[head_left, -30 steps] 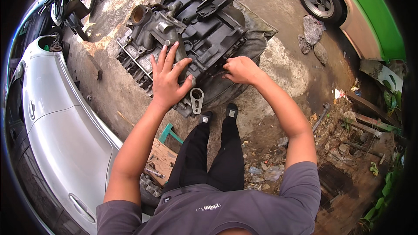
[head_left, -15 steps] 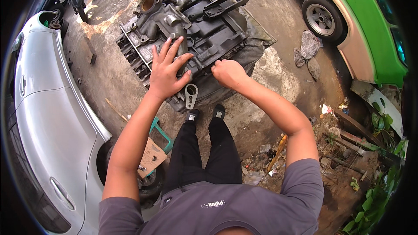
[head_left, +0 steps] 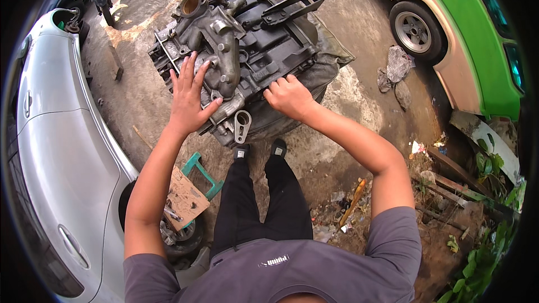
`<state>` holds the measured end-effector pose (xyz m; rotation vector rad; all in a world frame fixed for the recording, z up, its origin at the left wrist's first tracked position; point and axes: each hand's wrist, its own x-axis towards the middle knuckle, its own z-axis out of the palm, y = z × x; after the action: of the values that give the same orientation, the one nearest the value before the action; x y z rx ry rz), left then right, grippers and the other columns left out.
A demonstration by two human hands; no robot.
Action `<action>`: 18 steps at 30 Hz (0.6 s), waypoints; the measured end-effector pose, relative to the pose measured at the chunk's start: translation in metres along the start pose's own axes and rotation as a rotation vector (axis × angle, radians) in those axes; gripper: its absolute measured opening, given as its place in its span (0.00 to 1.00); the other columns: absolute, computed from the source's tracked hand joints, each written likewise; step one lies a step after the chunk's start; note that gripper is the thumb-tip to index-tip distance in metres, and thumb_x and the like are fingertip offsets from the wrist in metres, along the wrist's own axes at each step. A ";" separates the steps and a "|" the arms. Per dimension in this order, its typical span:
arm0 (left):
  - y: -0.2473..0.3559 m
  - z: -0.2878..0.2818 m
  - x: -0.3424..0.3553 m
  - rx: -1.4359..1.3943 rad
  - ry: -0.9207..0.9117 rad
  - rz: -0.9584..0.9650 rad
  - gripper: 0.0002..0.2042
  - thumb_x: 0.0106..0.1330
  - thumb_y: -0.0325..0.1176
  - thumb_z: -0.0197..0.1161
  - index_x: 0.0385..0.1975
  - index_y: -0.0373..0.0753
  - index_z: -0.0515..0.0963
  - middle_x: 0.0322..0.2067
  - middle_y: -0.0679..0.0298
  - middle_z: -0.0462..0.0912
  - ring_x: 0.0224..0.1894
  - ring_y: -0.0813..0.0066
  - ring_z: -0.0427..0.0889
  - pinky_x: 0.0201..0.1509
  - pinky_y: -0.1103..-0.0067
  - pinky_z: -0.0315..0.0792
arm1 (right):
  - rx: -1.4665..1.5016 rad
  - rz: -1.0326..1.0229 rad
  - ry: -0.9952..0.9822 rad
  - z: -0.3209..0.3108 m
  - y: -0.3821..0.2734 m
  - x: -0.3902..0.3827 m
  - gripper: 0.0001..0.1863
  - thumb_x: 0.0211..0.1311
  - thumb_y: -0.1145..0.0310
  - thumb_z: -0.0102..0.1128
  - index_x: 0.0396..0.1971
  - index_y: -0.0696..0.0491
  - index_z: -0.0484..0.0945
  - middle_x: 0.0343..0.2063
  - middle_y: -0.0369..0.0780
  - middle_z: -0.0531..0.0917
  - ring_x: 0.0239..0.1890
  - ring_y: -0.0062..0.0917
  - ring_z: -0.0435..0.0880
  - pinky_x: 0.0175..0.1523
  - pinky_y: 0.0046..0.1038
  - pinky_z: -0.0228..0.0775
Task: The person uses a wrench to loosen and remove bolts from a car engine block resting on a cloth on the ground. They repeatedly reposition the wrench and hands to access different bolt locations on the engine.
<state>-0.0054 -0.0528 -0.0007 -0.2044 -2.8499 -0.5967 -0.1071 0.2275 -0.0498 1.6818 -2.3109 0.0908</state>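
A dark grey engine block lies in front of me, with a cast metal manifold on its left part. My left hand is open, fingers spread, resting on the block's near left side beside the manifold. My right hand is closed at the near right edge of the block. Whatever its curled fingers grip is hidden from view. A black bracket sticks up at the far right of the engine. At the near end a metal lug with a round hole juts out toward my feet.
A silver car stands close on the left. On the right is a green and pink vehicle with its wheel. A dark cover lies under the engine. Near my left elbow are a wooden board and a green frame; debris lies right.
My left hand has slid left and slightly down, off the manifold, uncovering its pipe. My right hand has shifted a little left along the engine's edge, still closed.
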 end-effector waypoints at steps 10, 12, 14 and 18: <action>-0.005 -0.001 0.002 -0.031 -0.127 0.021 0.45 0.58 0.51 0.64 0.74 0.46 0.52 0.76 0.51 0.43 0.78 0.49 0.39 0.75 0.47 0.28 | -0.002 -0.042 -0.036 -0.004 0.006 0.009 0.04 0.50 0.65 0.58 0.20 0.47 0.77 0.21 0.35 0.77 0.28 0.28 0.80 0.37 0.31 0.68; -0.006 -0.001 0.003 -0.027 -0.130 0.033 0.45 0.58 0.51 0.65 0.74 0.46 0.51 0.76 0.51 0.42 0.78 0.49 0.39 0.75 0.47 0.27 | 0.008 -0.019 -0.061 -0.004 0.009 0.004 0.04 0.51 0.65 0.58 0.21 0.47 0.78 0.22 0.35 0.78 0.29 0.28 0.80 0.38 0.31 0.68; -0.007 -0.001 0.003 -0.026 -0.133 0.034 0.45 0.58 0.51 0.65 0.74 0.46 0.51 0.76 0.52 0.43 0.78 0.50 0.39 0.75 0.47 0.27 | 0.017 0.028 -0.132 -0.005 0.006 -0.001 0.05 0.52 0.65 0.58 0.21 0.47 0.79 0.24 0.35 0.78 0.30 0.28 0.80 0.39 0.31 0.68; -0.008 0.000 0.002 -0.038 -0.135 0.036 0.45 0.59 0.52 0.64 0.74 0.46 0.51 0.76 0.53 0.43 0.78 0.51 0.40 0.75 0.47 0.27 | -0.030 0.147 -0.205 -0.008 -0.006 -0.003 0.08 0.55 0.65 0.57 0.21 0.47 0.82 0.25 0.36 0.79 0.32 0.28 0.81 0.40 0.32 0.68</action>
<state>-0.0087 -0.0595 -0.0035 -0.3136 -2.9587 -0.6544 -0.0995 0.2300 -0.0436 1.5709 -2.5699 -0.0899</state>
